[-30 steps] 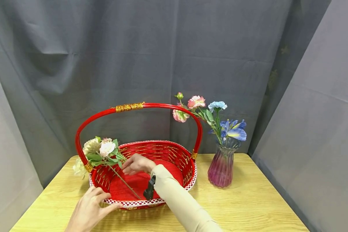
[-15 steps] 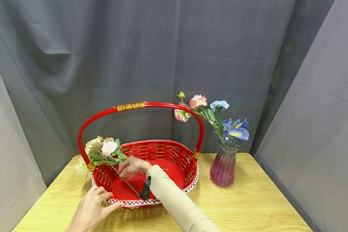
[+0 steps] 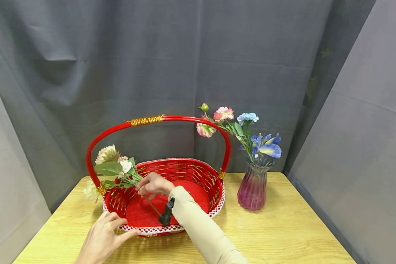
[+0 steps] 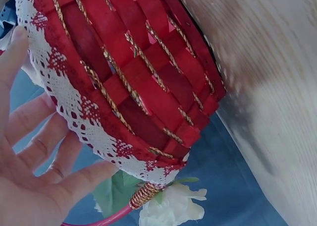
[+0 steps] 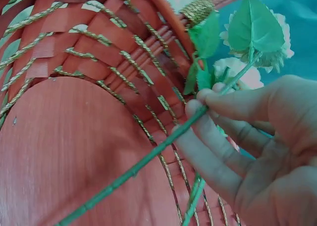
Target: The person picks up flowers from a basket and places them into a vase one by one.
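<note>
A red woven basket (image 3: 184, 167) with white lace trim and a tall red handle stands on the table. My left hand (image 3: 102, 234) grips its front-left rim, as the left wrist view (image 4: 44, 181) of that hand also shows. My right hand (image 3: 153, 183), over the basket's inside, pinches the green stem (image 5: 143, 161) of a cream flower (image 3: 107, 154) between thumb and fingers. Its large leaf (image 5: 257, 30) shows in the right wrist view. Against the basket's left side lie smaller white flowers (image 3: 127, 165), and another white flower (image 3: 91, 190) hangs outside the left rim.
A purple-tinted glass vase (image 3: 252, 189) stands right of the basket. It holds a pink flower spray (image 3: 223, 113), a light blue flower (image 3: 247, 117) and a blue iris (image 3: 267, 146). The pink blooms lean behind the basket handle (image 3: 227, 146). Grey curtains (image 3: 151, 66) surround the wooden table (image 3: 283, 227).
My right hand has taken hold of the cream flower's stem, and its bloom and leaf have risen and turned. My left hand stays on the rim.
</note>
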A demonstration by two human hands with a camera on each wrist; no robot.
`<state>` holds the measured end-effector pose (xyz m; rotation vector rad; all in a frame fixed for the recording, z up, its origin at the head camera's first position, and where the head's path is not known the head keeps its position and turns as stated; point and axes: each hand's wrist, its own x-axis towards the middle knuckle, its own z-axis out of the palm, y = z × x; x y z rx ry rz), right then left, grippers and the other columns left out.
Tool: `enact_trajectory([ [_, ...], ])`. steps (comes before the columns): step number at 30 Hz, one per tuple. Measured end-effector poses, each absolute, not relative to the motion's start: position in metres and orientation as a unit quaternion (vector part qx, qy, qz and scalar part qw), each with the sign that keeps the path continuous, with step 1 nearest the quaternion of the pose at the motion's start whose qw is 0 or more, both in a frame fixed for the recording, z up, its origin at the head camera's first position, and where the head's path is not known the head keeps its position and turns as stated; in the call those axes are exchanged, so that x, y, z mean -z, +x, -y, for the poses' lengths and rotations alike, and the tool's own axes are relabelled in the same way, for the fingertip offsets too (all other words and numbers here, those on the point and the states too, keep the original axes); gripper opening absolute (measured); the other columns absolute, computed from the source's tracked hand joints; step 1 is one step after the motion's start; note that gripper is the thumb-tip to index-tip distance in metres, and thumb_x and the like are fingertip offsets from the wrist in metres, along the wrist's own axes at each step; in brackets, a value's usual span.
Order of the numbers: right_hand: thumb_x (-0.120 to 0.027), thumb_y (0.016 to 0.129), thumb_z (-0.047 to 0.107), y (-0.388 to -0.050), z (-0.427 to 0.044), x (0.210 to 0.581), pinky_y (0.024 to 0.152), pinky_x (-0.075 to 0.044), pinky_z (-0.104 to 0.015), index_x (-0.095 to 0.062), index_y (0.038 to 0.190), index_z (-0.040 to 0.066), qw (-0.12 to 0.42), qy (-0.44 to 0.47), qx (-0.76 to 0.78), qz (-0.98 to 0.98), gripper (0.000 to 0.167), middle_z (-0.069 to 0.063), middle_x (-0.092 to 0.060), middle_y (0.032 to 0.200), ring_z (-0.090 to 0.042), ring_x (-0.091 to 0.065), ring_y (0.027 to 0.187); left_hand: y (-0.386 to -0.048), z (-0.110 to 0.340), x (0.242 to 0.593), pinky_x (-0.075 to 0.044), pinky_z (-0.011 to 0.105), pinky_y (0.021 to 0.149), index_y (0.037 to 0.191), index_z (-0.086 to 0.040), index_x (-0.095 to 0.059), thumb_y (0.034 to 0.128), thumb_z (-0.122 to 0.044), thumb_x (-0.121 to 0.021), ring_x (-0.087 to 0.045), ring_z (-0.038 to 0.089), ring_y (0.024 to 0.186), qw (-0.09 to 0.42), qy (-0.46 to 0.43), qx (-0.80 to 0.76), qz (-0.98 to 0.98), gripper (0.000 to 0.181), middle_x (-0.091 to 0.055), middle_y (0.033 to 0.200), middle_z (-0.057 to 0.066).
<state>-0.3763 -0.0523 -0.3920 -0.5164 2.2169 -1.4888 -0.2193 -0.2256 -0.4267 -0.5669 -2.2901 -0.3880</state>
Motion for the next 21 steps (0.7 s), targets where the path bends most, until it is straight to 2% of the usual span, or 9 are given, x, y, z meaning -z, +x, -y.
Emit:
enact_trajectory([
  [8,-0.064,0.086,-0.007,-0.380,0.034,0.384,0.059,-0.058,-0.035,-0.067,0.119,-0.002,0.197,-0.193,0.556,-0.784,0.033,-0.020,-0.070,0.097,-0.016,-0.064,0.071,-0.219,0.226,0.427,-0.048,0.027,0.060,0.070,-0.018,-0.074,0.0541,-0.047,-0.091,-0.051,0.008,0.069,0.368,-0.222,0.153,0.890,0.038,-0.057,0.072,-0.011],
  [13,-0.066,0.089,0.001,-0.379,0.020,0.377,0.063,-0.059,-0.037,-0.069,0.113,-0.003,0.177,-0.195,0.564,-0.783,0.025,-0.012,-0.069,0.087,-0.018,-0.065,0.073,-0.219,0.225,0.428,-0.047,0.027,0.059,0.070,-0.017,-0.074,0.0534,-0.047,-0.091,-0.051,0.008,0.068,0.373,-0.224,0.158,0.886,0.038,-0.056,0.071,-0.012],
  [17,-0.068,0.091,0.011,-0.376,0.010,0.370,0.067,-0.060,-0.039,-0.073,0.103,-0.001,0.150,-0.205,0.565,-0.785,0.017,-0.016,-0.068,0.082,-0.024,-0.066,0.074,-0.218,0.225,0.428,-0.047,0.026,0.059,0.071,-0.016,-0.075,0.0522,-0.045,-0.092,-0.050,0.007,0.068,0.370,-0.222,0.164,0.887,0.038,-0.056,0.071,-0.011],
  [21,-0.068,0.092,0.013,-0.375,0.002,0.361,0.071,-0.059,-0.041,-0.074,0.091,0.005,0.115,-0.218,0.564,-0.789,0.011,-0.013,-0.067,0.079,-0.025,-0.064,0.074,-0.217,0.227,0.426,-0.047,0.026,0.059,0.072,-0.016,-0.076,0.0526,-0.046,-0.092,-0.049,0.007,0.069,0.367,-0.221,0.162,0.889,0.039,-0.056,0.072,-0.011],
])
